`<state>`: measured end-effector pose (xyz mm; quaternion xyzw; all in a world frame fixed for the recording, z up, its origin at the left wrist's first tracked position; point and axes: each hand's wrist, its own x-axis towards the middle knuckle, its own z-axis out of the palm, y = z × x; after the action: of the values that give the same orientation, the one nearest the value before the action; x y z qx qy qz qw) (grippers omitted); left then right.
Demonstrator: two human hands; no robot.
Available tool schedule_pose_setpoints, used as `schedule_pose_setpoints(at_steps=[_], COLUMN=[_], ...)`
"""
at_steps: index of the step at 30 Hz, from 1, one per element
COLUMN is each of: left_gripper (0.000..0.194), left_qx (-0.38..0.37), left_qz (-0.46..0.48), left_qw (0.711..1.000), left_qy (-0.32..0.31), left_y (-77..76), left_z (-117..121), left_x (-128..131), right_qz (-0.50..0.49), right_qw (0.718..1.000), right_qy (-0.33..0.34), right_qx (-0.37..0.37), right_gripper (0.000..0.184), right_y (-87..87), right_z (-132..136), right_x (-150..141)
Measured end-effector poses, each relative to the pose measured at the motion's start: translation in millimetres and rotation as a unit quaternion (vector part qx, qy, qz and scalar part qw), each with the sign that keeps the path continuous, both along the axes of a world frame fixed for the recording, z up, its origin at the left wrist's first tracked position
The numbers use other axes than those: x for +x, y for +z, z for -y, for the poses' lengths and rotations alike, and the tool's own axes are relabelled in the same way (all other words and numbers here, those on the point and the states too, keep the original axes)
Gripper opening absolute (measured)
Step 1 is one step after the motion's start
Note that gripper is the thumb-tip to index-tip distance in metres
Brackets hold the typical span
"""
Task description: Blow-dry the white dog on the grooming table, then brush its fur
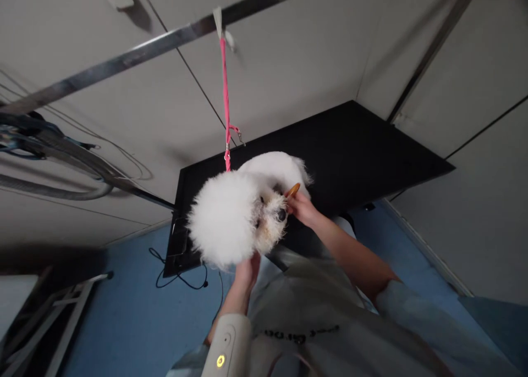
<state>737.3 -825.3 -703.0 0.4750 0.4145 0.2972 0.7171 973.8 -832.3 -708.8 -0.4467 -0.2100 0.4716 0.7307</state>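
A fluffy white dog [225, 215] is on the black grooming table [371, 151], its dark nose pointing right. My left hand [248, 267] is at the underside of its head; the fingers are hidden by the fur. Close to the snout, my right hand [302, 208] is closed around an orange-brown tool with a smooth, rounded end [293, 190]; its working end cannot be made out. A pink grooming loop [225, 91] hangs from the metal bar [181, 35] and runs down behind the dog's head.
A light device with a yellow glowing ring [225, 347] lies over my left forearm. A ribbed hose [53, 190] and cables are at the left. A black cord [181, 278] dangles by the table's edge above the blue floor [124, 305]. A white frame [70, 322] stands lower left.
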Motion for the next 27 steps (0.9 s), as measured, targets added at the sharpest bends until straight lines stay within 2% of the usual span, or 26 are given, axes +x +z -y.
schedule_pose_setpoints(at_steps=[1,2,3,5,8,11,13,16,19,21,22,24,25,27], left_gripper=[0.055,0.053,0.049,0.043,0.045,0.049,0.049,0.047,0.039,0.035,0.033,0.03,0.03,0.032], left_qx=[-0.028,-0.106,-0.165,-0.233,-0.25,-0.215,-0.194,-0.161,-0.119,-0.096,-0.083,-0.045,-0.025,0.008], left_qz=[0.046,0.133,0.205,0.303,0.351,0.384,0.398,0.392,0.343,0.275,0.235,0.163,0.138,0.127], left_qw=[0.999,0.985,0.965,0.923,0.895,0.878,0.872,0.868,0.878,0.894,0.903,0.916,0.92,0.925], left_qy=[-0.003,0.01,0.023,0.047,0.113,0.187,0.211,0.258,0.312,0.339,0.351,0.365,0.365,0.359], left_y=[13.6,26.5,37.7,53.0,56.1,47.4,43.0,41.6,44.9,48.9,51.0,54.5,55.4,55.0], left_z=[-1,-1,-1,-3,-16,-43,-63,-87,-100,-104,-105,-105,-104,-103], left_x=[21,40,56,75,70,46,32,23,21,21,21,21,20,16], right_qz=[-0.012,-0.016,-0.015,-0.012,-0.005,-0.005,0.0,0.022,0.034,0.049,0.07,0.1,0.103,0.091], right_qw=[0.999,0.997,0.996,0.994,0.994,0.989,0.992,0.996,0.989,0.983,0.988,0.994,0.992,0.995], right_qy=[-0.035,-0.068,-0.088,-0.101,-0.109,-0.145,-0.124,-0.071,-0.139,-0.172,-0.136,0.017,0.065,0.031], right_qx=[0.009,0.018,0.024,0.028,0.026,0.031,0.037,0.041,0.031,0.027,0.032,0.046,0.046,0.025], right_gripper=[0.049,0.049,0.05,0.053,0.055,0.052,0.048,0.047,0.045,0.043,0.041,0.042,0.044,0.048], right_y=[-0.3,-0.1,0.1,-0.6,-5.4,-10.3,-10.5,-5.3,0.3,1.3,1.2,1.1,1.7,4.3], right_z=[-6,-11,-14,-19,-23,-31,-40,-60,-80,-87,-89,-92,-94,-97], right_x=[6,12,17,25,34,35,30,27,37,40,39,31,28,26])
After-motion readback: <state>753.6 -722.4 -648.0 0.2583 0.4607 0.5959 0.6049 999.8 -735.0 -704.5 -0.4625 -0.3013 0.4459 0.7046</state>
